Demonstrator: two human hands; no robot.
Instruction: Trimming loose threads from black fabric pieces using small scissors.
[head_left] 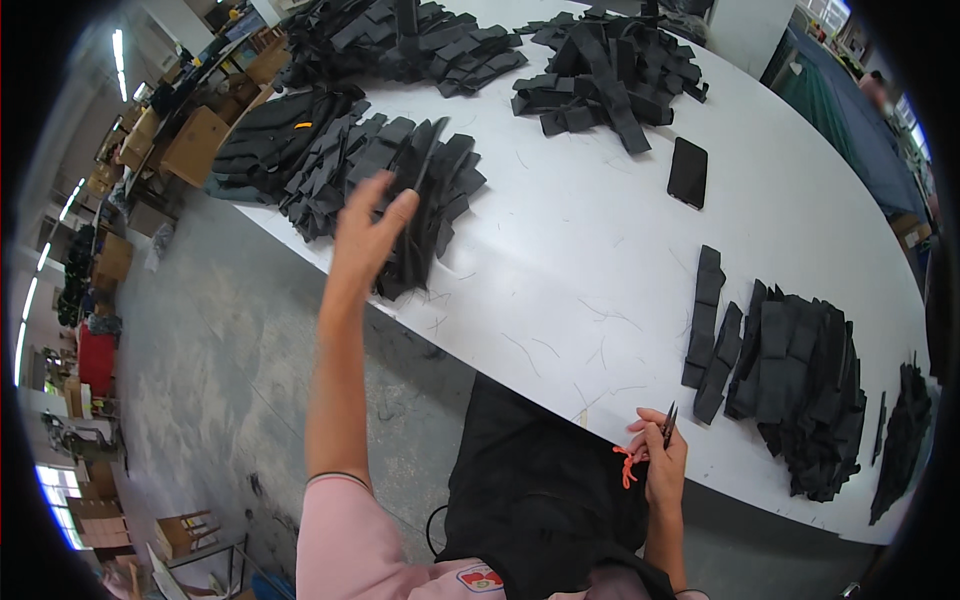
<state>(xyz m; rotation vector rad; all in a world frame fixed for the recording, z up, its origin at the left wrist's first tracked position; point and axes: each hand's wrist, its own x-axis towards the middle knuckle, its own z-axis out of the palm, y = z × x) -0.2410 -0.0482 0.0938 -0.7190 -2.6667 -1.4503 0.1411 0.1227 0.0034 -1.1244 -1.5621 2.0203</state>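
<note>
My left hand (367, 232) reaches over a pile of black fabric strips (345, 170) near the table's left edge. Its thumb and fingers are apart, at or just above some strips standing on end, slightly blurred; I see none gripped between them. My right hand (664, 466) is at the table's front edge, closed round small dark thread snips (670, 425) whose points stick up past the fingers. An orange cord (628, 465) dangles beside those fingers. Nearest to this hand on the table lie two separate black strips (705, 315) and a thick stack of strips (800, 380).
More black strip heaps (610, 85) lie at the far side of the white table (560, 260). A black phone (688, 173) rests right of centre. Behind the left pile is a dark backpack (270, 140). Loose threads are scattered about. A further dark bundle (903, 440) lies far right.
</note>
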